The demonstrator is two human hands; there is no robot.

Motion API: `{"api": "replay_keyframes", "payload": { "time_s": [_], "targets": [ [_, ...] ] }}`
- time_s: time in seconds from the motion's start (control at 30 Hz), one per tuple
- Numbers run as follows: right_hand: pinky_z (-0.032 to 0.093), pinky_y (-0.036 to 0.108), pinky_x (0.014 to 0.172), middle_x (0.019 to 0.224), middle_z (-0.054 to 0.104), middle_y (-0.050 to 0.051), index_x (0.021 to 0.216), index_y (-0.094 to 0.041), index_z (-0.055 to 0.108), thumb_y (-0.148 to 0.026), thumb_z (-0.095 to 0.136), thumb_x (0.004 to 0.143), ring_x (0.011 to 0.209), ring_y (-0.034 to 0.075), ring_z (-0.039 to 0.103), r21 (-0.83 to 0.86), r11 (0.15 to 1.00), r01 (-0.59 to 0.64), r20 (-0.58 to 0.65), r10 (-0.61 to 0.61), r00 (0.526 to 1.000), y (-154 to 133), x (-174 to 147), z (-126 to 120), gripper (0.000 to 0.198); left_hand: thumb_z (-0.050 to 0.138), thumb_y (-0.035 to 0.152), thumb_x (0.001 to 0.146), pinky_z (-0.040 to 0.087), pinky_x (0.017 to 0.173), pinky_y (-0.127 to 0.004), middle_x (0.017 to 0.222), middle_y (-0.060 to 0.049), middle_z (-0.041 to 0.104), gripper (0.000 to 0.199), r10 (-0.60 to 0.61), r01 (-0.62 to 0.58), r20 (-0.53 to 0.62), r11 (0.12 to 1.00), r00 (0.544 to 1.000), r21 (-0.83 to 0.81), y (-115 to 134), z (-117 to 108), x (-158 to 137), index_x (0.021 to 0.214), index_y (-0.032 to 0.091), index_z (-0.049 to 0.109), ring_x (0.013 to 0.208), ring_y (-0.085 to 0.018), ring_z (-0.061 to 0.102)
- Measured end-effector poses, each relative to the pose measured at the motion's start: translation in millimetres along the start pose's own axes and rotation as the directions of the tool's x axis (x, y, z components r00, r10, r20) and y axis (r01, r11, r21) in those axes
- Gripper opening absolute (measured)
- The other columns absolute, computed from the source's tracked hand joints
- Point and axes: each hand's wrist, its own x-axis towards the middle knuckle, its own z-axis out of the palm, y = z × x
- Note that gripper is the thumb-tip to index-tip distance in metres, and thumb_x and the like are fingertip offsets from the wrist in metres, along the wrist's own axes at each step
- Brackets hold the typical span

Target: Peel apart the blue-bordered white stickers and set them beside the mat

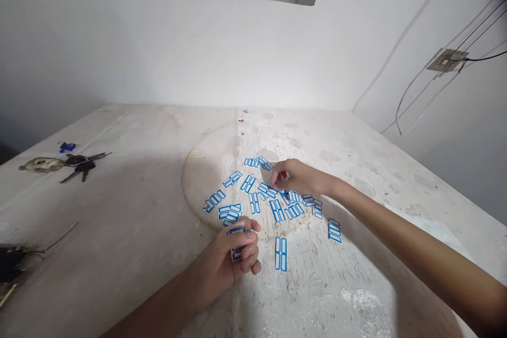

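My left hand [227, 256] is closed around a flat, blue-outlined piece [236, 255], its thumb lying across it; whether more are stacked beneath I cannot tell. My right hand [293, 175] hovers low at the back of a loose spread of similar flat pieces [277, 211], fingertips curled together in a pinch. What is between those fingertips, if anything, is hidden. The spread pieces are pale with blue window-like outlines, several of them overlapping. One piece [281, 254] lies apart at the front, and another piece [335, 230] sits under my right forearm's side.
A pale, stained table [150, 253] carries everything, against a white wall. Keys [83, 161] with a light-coloured fob [43, 164] and a small blue scrap [67, 147] lie at the left. A dark object [11, 264] is at the left edge. Cables hang from a wall socket [447, 60].
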Motion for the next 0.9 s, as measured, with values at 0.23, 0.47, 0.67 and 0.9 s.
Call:
{"api": "replay_keyframes", "payload": {
  "time_s": [0.23, 0.47, 0.67, 0.9],
  "targets": [
    [0.044, 0.027, 0.061, 0.073, 0.063, 0.005, 0.081, -0.012, 0.062, -0.027, 0.061, 0.073, 0.063, 0.012, 0.056, 0.441, 0.897, -0.032, -0.207, 0.136, 0.969, -8.7, -24.9, -5.5, 0.017, 0.051, 0.025, 0.084, 0.044, 0.068, -0.029, 0.067, -0.004, 0.058, 0.017, 0.005, -0.004, 0.015, 0.996, 1.0, -0.088, 0.0, -0.1, -0.7, 0.084, 0.012, 0.061, 0.061, -0.012, 0.052],
    [0.049, 0.026, 0.055, 0.062, 0.062, 0.002, 0.083, -0.014, 0.062, -0.022, 0.065, 0.074, 0.055, 0.011, 0.059, 0.703, 0.71, -0.032, -0.033, 0.078, 0.996, -51.8, -63.9, 28.3, 0.013, 0.045, 0.042, 0.086, 0.041, 0.088, -0.038, 0.091, -0.017, 0.064, 0.042, -0.116, 0.134, 0.084, 0.954, 0.99, -0.267, -3.8, 8.3, -2.2, 0.092, 0.005, 0.063, 0.089, -0.025, 0.059],
    [0.04, 0.018, 0.041, 0.06, 0.059, -0.001, 0.075, -0.014, 0.062, -0.015, 0.062, 0.077, 0.044, 0.006, 0.05, 0.678, 0.719, -0.152, 0.194, 0.024, 0.981, -57.6, -67.5, 58.7, 0.002, 0.033, 0.057, 0.087, 0.04, 0.092, -0.039, 0.091, -0.017, 0.067, 0.064, -0.203, 0.235, 0.159, 0.946, 0.966, -0.223, -9.4, 8.4, -4.0, 0.094, 0.002, 0.065, 0.091, -0.027, 0.062],
    [0.038, 0.017, 0.038, 0.064, 0.061, 0.0, 0.076, -0.017, 0.063, -0.019, 0.058, 0.08, 0.046, 0.008, 0.053, 0.55, 0.812, -0.199, 0.251, 0.067, 0.966, -55.4, -71.4, 67.4, 0.007, 0.032, 0.062, 0.085, 0.043, 0.087, -0.036, 0.09, -0.018, 0.068, 0.068, -0.29, 0.323, 0.195, 0.932, 0.937, -0.164, -10.6, 9.1, -4.7, 0.104, 0.005, 0.063, 0.089, -0.026, 0.064]
  ]
}}
